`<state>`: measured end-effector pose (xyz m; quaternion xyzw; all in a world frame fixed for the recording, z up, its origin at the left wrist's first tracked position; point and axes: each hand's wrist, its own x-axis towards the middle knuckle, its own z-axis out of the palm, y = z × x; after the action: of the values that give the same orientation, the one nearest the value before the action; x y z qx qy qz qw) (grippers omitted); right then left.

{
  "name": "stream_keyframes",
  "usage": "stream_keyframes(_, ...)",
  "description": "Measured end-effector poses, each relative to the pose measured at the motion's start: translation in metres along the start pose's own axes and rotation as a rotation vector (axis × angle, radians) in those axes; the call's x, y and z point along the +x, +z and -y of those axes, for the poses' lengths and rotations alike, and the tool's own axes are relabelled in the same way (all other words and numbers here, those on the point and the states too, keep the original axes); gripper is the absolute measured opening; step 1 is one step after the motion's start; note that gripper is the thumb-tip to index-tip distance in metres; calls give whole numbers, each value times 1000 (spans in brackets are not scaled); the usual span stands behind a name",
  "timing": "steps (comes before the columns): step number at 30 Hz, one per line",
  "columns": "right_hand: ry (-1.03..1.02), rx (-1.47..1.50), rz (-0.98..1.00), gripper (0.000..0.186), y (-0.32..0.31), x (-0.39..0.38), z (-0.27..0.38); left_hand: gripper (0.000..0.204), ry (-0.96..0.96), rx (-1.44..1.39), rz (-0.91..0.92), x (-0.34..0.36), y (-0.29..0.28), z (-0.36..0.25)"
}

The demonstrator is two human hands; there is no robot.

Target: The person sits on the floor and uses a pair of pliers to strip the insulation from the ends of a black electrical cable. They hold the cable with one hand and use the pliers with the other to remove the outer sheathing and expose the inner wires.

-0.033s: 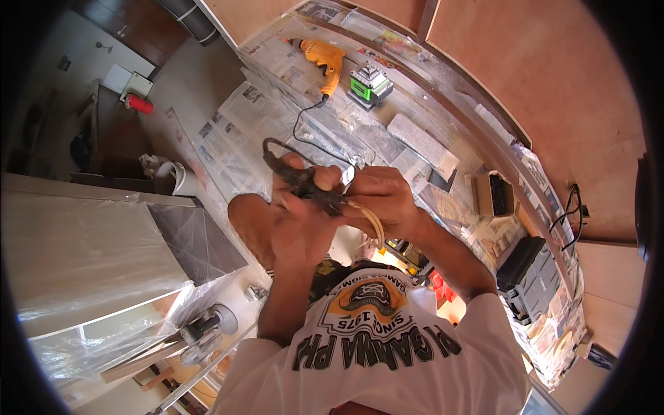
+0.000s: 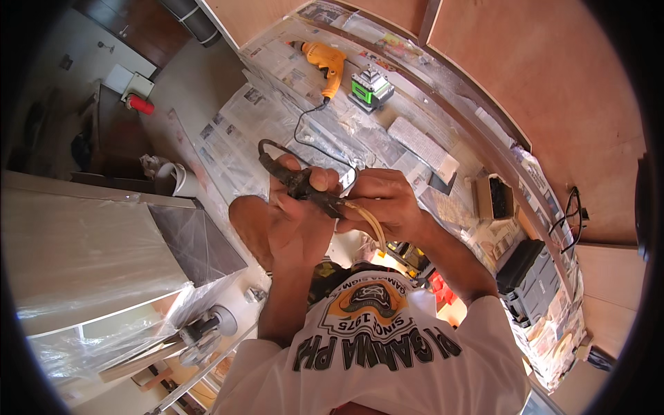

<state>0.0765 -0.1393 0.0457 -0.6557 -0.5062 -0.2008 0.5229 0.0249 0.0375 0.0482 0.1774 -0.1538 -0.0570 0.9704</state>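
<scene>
Both of my hands are raised together in front of my chest, above the covered work surface. My left hand [image 2: 297, 225] wraps its fingers around a black taped cable joint [image 2: 302, 185], from which a dark loop of cable bends up at the left end. At the joint's right end, my right hand [image 2: 387, 200] pinches with its fingertips; a pale cord [image 2: 375, 227] comes out there and curves down below the palm. An orange power drill [image 2: 326, 63] lies beyond the hands, its black cord [image 2: 297, 128] running back toward them.
Newspaper and plastic cover the surface [image 2: 228, 149]. Beyond my hands stands a green and grey laser level [image 2: 370, 88], with a long flat block [image 2: 422, 146] nearer. To the right are an open cardboard box [image 2: 484, 197] and a grey tool case [image 2: 536, 294]. A plastic-wrapped cabinet [image 2: 83, 249] is at left.
My left hand and the taped joint have shifted very slightly, and the left fingers look sharper now. Both hands keep their hold; nothing else has visibly moved.
</scene>
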Motion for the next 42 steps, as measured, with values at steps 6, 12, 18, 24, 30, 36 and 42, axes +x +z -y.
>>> stream_keyframes(6, 29, -158, 180, 18, -23, 22, 23, 55, -45, -38, 3, -5, 12, 1)
stream_keyframes(12, -27, -429, 41, 22, -35, 34, 39, 51, -142, -103, 151, -1, -5, 0)
stream_keyframes(18, 34, -525, 32, 19, -23, 31, 54, 57, -178, 22, -63, -7, 6, -4)
stream_keyframes(24, 108, -394, -1, 20, -6, 25, 52, 68, -221, 287, -144, -1, 2, -11)
stream_keyframes(30, 332, -354, -50, 27, -4, 24, 62, 49, -214, 442, -174, -7, 9, -10)
stream_keyframes(36, 325, -436, 1, 18, -14, 22, 56, 43, -221, 653, 22, -8, 20, -13)
stream_keyframes(42, 318, -500, 126, 17, -30, 30, 56, 51, -348, 906, 5, 1, 28, -22)
